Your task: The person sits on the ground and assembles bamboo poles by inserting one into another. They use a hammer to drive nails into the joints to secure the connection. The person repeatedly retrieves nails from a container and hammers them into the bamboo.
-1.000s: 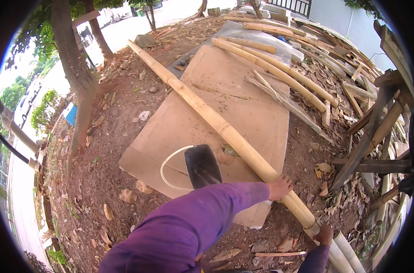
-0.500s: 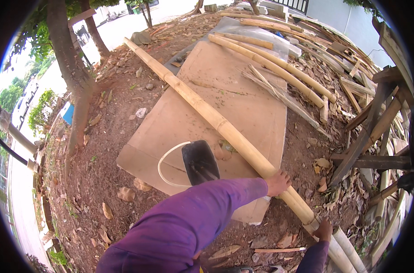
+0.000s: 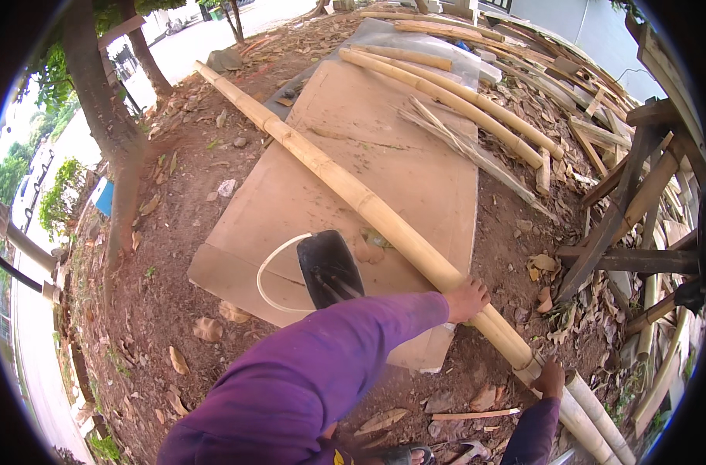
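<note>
A long yellow bamboo pole lies slantwise across a brown sheet on the ground, its near end toward the lower right. My left hand is closed over the pole near the sheet's near edge, the purple sleeve reaching across in front of me. Closer to me, my right hand is wrapped around the same pole by a joint; its fingers are partly hidden. Just right of it, a second, paler bamboo piece runs alongside. Left of the pole stands a black bucket with a pale looped handle and some thin tools inside.
Several bamboo poles and split strips lie at the sheet's far right. A dark wooden trestle and piled timber stand at right. Trees rise at left. Dry leaves and stones litter the soil. A sandalled foot shows below.
The scene has slid slightly left in the picture as the view turned. Both hands keep their places on the bamboo pole, which shows no clear movement over the sheet.
</note>
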{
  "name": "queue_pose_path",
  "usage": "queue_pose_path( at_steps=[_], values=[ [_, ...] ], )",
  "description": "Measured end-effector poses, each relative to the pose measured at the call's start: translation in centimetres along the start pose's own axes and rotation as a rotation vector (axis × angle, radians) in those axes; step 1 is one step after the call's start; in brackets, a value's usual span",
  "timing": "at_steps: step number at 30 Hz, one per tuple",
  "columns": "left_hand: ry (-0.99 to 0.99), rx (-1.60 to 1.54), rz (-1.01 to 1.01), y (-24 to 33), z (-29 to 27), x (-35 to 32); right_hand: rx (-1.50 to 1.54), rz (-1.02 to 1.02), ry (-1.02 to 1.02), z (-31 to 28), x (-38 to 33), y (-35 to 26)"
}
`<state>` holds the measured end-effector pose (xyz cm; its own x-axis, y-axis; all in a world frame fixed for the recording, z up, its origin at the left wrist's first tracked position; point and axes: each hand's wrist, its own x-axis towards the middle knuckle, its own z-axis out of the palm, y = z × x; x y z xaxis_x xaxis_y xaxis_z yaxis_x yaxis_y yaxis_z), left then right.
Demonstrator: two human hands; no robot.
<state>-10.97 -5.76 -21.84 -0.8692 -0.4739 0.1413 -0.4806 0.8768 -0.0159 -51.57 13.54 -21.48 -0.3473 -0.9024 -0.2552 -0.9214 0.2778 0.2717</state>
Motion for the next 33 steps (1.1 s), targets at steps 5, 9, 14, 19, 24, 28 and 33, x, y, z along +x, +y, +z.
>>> queue_pose_path(
  at_steps=[5,9,14,19,24,28,33],
  values=[
    [0.035,-0.011,-0.007,0.1,0.2,0.0,0.037,0.022,-0.029,-0.3,-0.1,-0.2],
    [0.039,-0.017,-0.001,0.0,0.2,-0.1,0.007,0.008,-0.017,-0.3,0.0,-0.3],
    [0.036,0.000,-0.003,0.1,-0.1,-0.2,-0.023,-0.014,0.032,0.0,-0.2,-0.3],
    [-0.025,0.006,-0.007,0.2,-0.2,-0.1,0.009,0.056,-0.102,-1.3,-0.3,-0.8],
    [-0.024,-0.028,-0.012,0.1,-0.3,-0.1,0.064,0.086,-0.142,-1.8,0.0,-0.9],
    [0.005,-0.021,-0.002,0.0,0.4,0.1,-0.011,0.010,-0.104,0.3,0.7,0.2],
    [0.133,-0.293,-0.006,-0.9,1.9,0.4,-0.206,-0.147,-0.051,2.5,1.1,0.4]
  ],
)
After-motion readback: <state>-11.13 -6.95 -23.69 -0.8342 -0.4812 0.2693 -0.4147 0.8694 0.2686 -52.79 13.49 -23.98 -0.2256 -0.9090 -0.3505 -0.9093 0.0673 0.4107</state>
